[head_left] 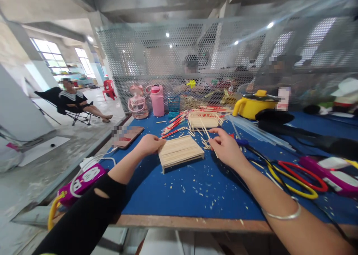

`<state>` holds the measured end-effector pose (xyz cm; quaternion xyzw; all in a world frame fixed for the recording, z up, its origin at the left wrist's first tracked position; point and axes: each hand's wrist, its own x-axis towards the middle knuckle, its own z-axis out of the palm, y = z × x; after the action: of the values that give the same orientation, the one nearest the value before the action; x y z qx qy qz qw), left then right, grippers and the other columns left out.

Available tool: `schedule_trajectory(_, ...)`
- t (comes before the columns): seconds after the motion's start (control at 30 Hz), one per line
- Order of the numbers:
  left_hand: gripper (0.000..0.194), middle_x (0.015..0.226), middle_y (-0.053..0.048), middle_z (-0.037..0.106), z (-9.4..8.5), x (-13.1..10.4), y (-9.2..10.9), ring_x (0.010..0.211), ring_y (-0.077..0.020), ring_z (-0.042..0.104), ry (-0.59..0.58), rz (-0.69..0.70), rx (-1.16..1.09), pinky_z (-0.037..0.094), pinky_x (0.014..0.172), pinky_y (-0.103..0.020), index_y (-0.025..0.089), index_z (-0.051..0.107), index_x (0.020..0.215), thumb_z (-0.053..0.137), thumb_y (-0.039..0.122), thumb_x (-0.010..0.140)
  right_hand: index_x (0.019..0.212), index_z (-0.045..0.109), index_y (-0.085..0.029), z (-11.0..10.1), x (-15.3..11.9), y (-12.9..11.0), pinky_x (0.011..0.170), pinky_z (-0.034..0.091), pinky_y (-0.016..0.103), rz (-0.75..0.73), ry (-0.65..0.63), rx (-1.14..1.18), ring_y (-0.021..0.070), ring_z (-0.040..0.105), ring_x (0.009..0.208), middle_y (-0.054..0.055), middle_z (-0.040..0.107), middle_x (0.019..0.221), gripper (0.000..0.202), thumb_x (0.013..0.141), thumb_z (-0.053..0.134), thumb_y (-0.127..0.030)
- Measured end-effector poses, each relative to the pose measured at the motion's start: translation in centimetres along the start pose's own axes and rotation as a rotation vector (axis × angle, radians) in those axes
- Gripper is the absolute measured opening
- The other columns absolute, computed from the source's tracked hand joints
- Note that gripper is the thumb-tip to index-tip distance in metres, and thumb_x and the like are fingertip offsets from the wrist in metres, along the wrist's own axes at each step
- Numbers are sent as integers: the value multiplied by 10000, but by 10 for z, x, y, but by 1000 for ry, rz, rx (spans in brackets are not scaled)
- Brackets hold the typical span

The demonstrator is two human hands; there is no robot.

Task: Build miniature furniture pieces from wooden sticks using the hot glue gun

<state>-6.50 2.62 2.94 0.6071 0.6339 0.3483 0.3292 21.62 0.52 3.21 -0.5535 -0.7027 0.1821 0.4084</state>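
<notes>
A small platform of pale wooden sticks (181, 150) stands on short legs on the blue work surface. At its back left corner, my left hand (149, 144) is closed, pinching the edge. To the right of the platform, my right hand (225, 146) grips a thin wooden stick (205, 128) between thumb and fingers. The stick slants up and away, apart from the platform. Behind it sits a second stick-built piece (205, 121) with a low railing. Red-and-white packets of sticks (175, 123) lie beside that piece, with short loose offcuts around them.
At the left lie a phone (130, 136) and a purple power strip (84, 182). Pink bottles (157, 100) and a yellow pot (253, 106) stand at the back. Clear glue sticks (257, 130), red-and-yellow-handled pliers (293, 176) and cables occupy the right. A person (74, 98) reclines far left.
</notes>
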Motion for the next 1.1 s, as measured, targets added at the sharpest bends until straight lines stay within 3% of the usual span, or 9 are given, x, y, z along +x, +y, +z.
schedule_trajectory(0.17,356,392,-14,522,-6,-16,-13,363,-122,467,36,-123,-149,316,393,-229,172,568,459,688,449,648,1125,484,-184,-2,-7,-17,472,345,228,-92,-68,63,107,429,466,-53,525,556,334,833,494,-346)
schedule_trajectory(0.4,275,713,-64,644,-20,-34,-13,514,-129,608,-62,-208,-514,436,439,-205,147,641,928,592,389,807,955,639,-209,11,-23,-47,487,361,229,-200,-443,-31,116,488,524,-16,578,596,225,836,495,-335)
schedule_trajectory(0.53,207,807,-86,650,-30,-39,-17,590,-137,640,-120,-206,-669,489,495,-219,139,643,929,613,305,808,917,657,-216,22,-28,-52,465,324,224,-259,-516,-94,105,430,493,-31,528,559,218,843,485,-328)
schedule_trajectory(0.67,218,843,-97,669,-35,-43,-26,608,-144,645,-107,-155,-619,471,483,-214,132,678,893,690,283,736,904,667,-213,25,-32,-51,431,284,221,-213,-539,-79,95,366,459,-40,469,527,224,835,497,-343)
schedule_trajectory(0.8,257,723,-77,686,-37,-46,-36,593,-146,626,-84,-14,-452,477,532,-241,131,721,891,718,278,680,896,672,-208,26,-34,-54,422,280,222,-188,-541,-72,96,368,448,-41,461,508,223,826,511,-346)
schedule_trajectory(0.93,232,622,-56,679,-33,-44,-40,512,-134,569,-22,136,-214,458,523,-256,139,746,861,700,265,672,892,671,-204,30,-34,-56,427,294,222,-175,-530,-66,97,390,444,-41,478,500,223,826,512,-347)
schedule_trajectory(1.1,207,585,-55,671,-30,-41,-40,496,-136,553,15,193,-152,424,491,-243,141,755,816,685,279,679,890,663,-199,36,-34,-52,440,312,221,-159,-542,-48,97,421,454,-38,510,523,220,831,505,-339)
